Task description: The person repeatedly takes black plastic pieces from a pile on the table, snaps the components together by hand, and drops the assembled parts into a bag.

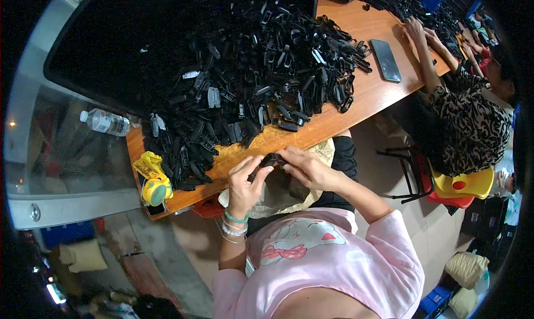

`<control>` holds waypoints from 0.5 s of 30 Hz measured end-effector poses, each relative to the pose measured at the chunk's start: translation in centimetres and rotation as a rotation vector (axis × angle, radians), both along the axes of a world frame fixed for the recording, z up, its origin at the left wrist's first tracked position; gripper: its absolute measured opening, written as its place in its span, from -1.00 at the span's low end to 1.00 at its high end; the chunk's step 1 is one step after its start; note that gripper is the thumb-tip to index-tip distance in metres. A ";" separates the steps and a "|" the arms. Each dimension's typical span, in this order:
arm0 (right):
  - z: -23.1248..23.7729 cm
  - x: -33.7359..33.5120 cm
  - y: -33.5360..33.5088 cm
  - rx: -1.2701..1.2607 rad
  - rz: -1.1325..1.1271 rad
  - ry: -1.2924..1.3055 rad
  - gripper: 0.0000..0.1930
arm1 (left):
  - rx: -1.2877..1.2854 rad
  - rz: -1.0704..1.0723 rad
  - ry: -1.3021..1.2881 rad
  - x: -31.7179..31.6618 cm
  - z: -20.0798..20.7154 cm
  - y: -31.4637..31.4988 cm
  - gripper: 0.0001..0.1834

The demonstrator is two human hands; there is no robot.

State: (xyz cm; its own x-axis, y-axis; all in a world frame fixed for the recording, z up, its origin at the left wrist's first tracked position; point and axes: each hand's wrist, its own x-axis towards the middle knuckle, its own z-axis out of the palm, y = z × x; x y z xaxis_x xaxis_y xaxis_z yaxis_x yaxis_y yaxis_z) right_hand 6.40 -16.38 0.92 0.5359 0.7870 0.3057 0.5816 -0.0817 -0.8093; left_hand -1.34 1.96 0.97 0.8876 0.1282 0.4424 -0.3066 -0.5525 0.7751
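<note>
Just off the table's front edge, both my hands pinch a small black plastic part [272,160]. My left hand [245,181], with bracelets on its wrist, grips it from the left with thumb and fingers. From the other side my right hand [309,166] closes its fingertips on it; the fingers partly cover the part. Beyond the hands, a big heap of similar black plastic parts [261,68] spreads over the wooden table [245,152]. Below the hands, an open pale sack [322,152] lies across my lap; its contents are hard to make out.
A dark phone [385,60] lies right of the heap. At the table's left end are a clear plastic bottle [105,122] and a yellow tape-measure-like object [153,180]. Another person [467,124] works at the right, near a yellow and red stool [461,184].
</note>
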 end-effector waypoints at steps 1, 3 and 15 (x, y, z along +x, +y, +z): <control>0.1 -0.1 -0.1 0.032 0.004 0.038 -0.58 | -0.021 -0.027 0.062 0.1 0.5 -0.1 -0.75; 0.2 -0.3 -0.2 0.066 0.007 0.076 -0.61 | -0.040 -0.055 0.124 0.2 1.4 -0.3 -0.76; -0.2 -1.9 1.0 0.100 -0.248 -0.096 -0.64 | -0.352 0.016 0.173 0.4 -0.1 -3.3 -0.81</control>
